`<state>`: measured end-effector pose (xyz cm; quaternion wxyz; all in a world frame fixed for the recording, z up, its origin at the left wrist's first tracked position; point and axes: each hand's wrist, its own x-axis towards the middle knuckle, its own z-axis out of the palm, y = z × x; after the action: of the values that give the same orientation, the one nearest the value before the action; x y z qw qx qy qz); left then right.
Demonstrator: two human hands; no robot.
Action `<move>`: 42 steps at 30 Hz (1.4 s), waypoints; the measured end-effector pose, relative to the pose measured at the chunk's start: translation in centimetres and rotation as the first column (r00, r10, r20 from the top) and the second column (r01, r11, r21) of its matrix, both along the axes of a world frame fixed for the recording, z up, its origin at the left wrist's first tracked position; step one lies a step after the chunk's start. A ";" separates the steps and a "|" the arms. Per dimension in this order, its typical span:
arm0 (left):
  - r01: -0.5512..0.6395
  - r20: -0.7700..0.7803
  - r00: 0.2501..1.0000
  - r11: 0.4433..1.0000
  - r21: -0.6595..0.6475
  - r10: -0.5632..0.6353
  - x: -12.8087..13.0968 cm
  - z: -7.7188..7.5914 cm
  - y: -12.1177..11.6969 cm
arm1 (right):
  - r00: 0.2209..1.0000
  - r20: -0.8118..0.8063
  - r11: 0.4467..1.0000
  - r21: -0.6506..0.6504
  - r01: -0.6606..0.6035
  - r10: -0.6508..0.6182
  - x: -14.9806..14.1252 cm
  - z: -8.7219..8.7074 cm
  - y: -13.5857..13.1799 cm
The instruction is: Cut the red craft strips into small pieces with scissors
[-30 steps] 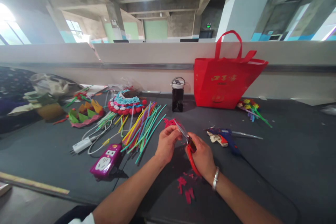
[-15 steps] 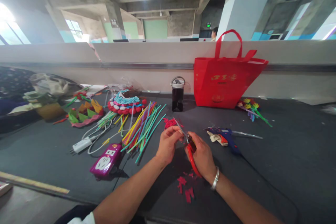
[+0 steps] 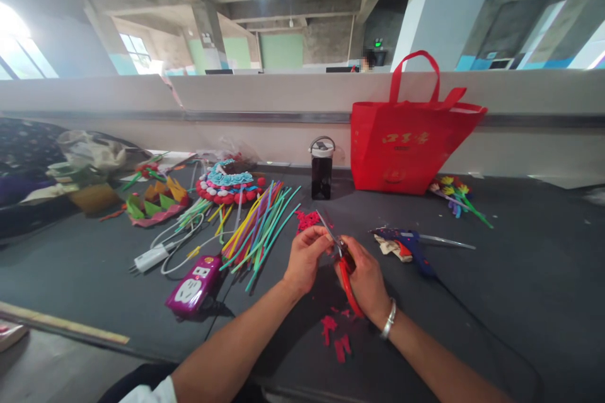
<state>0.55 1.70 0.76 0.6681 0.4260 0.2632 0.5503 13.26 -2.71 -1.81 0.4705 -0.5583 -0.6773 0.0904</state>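
The right hand [image 3: 363, 278] has its grip closed on red-handled steel scissors [image 3: 341, 259], held above the dark worktop [image 3: 510, 277]; their long axis runs diagonally, blades pointing up-left and away. The left hand [image 3: 305, 259] pinches something small at the blades.

place: craft workshop | signs: concrete hall, worktable [image 3: 520, 277], glue gun [image 3: 410, 245], coloured sticks [image 3: 258, 227]

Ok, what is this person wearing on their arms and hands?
Both forearms are bare and neither hand is gloved. The right wrist carries a silver bangle. A bit of white sleeve shows on the left arm at the bottom edge, with dark cloth beside it. No rings or watch can be made out.
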 end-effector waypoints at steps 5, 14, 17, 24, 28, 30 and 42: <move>0.000 -0.002 1.000 1.000 -0.010 0.000 0.1 -0.2 0.0 | 1.000 -0.022 0.999 0.033 -0.018 0.019 0.1 -0.2 0.2; 0.066 0.050 0.997 0.996 -0.061 -0.063 0.1 0.2 -0.2 | 0.989 -0.146 0.999 0.033 -0.009 0.014 -0.3 0.3 -0.3; 0.118 0.080 0.990 0.991 -0.067 -0.113 0.0 0.2 0.0 | 0.976 -0.214 0.998 0.042 0.044 -0.034 0.1 0.7 -0.2; 0.077 -0.237 0.969 0.997 0.007 -0.073 0.3 -0.2 -0.2 | 0.892 -0.449 0.998 0.017 -0.056 0.058 0.6 1.5 -0.1; 0.050 -0.363 0.931 0.998 0.050 -0.028 0.4 -0.1 -0.2 | 0.844 -0.531 0.993 -0.038 -0.113 0.076 0.7 1.4 0.2; 0.059 -0.401 0.915 0.996 0.060 -0.030 0.4 -0.2 -0.1 | 0.812 -0.580 0.989 -0.062 -0.133 0.073 0.8 1.3 0.4; 0.112 -0.470 0.877 0.994 -0.003 -0.101 0.4 -0.5 -0.1 | 0.797 -0.603 0.998 -0.065 -0.018 -0.025 1.5 1.5 0.8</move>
<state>0.96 1.63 0.29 0.6085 0.5684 0.3867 0.3963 14.72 -1.96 -0.28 0.6429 -0.5172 -0.4876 0.2854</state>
